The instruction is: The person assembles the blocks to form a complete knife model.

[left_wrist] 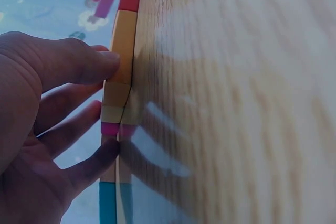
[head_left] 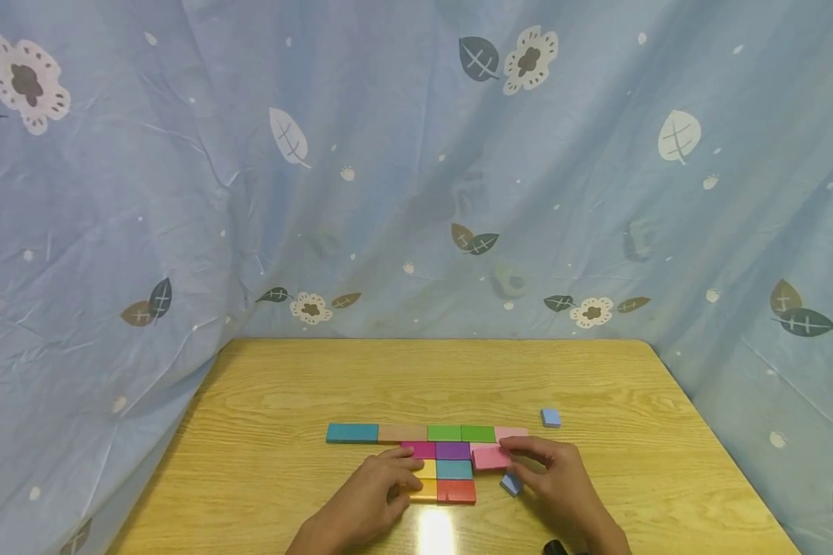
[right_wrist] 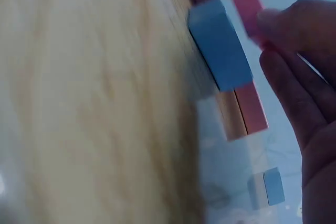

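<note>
My right hand point(head_left: 558, 478) pinches a pink block point(head_left: 490, 459) between thumb and fingers; the right wrist view shows this pink block point(right_wrist: 242, 1) raised and tilted. Below it lies a small blue block point(head_left: 511, 484). My left hand point(head_left: 368, 497) rests at the left side of a flat layout of coloured blocks. Its thumb touches an orange block point(left_wrist: 123, 40) and the other fingers lie along the neighbouring blocks' edges. Purple point(head_left: 453, 451), teal point(head_left: 454, 469) and red point(head_left: 456, 491) blocks stand between the hands; the yellow block point(head_left: 426, 469) is partly hidden by fingers.
Along the back of the layout runs a row with a long blue block point(head_left: 352, 433), a tan block point(head_left: 403, 433), two green ones and a pink block point(head_left: 511, 434). Another small blue block point(head_left: 551, 418) lies apart on the wooden table point(head_left: 284, 385). A patterned curtain point(head_left: 389, 154) surrounds the table.
</note>
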### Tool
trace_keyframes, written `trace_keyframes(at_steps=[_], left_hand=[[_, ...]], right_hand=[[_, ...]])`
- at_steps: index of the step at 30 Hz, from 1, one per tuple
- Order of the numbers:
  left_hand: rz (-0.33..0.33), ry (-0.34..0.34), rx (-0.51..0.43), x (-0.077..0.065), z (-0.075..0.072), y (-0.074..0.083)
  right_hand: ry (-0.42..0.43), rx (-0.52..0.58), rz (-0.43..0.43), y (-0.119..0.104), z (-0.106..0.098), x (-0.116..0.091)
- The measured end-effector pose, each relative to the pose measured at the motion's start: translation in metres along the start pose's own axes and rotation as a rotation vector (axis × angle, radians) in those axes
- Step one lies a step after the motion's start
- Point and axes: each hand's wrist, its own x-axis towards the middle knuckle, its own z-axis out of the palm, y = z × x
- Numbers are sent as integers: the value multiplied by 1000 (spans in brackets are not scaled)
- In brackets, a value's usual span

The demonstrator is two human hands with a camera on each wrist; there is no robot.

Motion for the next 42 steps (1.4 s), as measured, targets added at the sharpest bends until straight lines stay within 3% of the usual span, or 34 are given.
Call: trace_keyframes(at_steps=[8, 16, 21, 33, 42], left_hand=[[2, 6, -7, 1, 0, -1], [-9, -4, 1, 0, 0, 0], [-9, -5, 2, -1, -1, 1], [-19, -13, 3, -1, -1, 1], [-19, -12, 3, 1, -3, 2]], right_hand=[[-16, -135, 57, -1, 3, -4], [7, -299, -62, -1, 1, -12], [5, -318, -72, -4, 1, -13], [-50, -375, -206, -10, 5, -9], [-40, -453, -284, -15, 6, -3]])
